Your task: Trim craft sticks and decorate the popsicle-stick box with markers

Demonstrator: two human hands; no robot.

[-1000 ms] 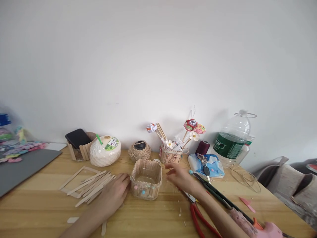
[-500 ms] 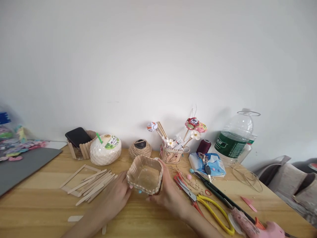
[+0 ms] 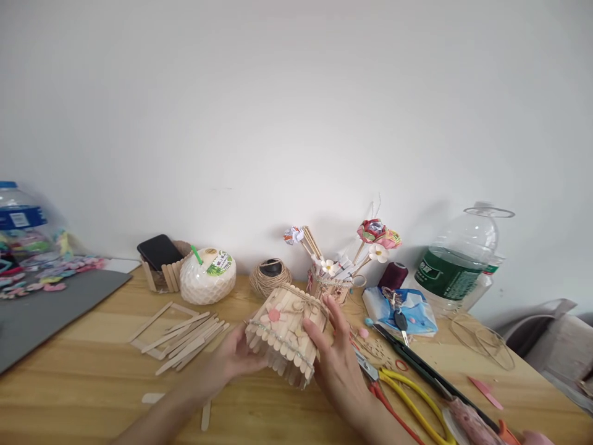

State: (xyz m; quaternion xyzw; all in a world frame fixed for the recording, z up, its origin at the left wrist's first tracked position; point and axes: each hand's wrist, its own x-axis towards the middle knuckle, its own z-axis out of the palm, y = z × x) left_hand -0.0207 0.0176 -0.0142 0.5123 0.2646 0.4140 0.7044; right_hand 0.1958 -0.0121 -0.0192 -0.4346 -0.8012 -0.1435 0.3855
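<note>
Both the left hand [image 3: 243, 358] and right hand [image 3: 343, 364] grasp the tilted stick box [image 3: 283, 327] above the table [image 3: 259, 423] by opposite sides — apparently inspecting it — and any further turn calls for an even hold.

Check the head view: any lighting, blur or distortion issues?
Head view: wall brightest mid-frame, corners dimmer; head view: soft shadow on it beside the green-label bottle; head view: left hand slightly blurred, box sharper; head view: that bottle leans outward, likely wide-angle distortion.
</note>
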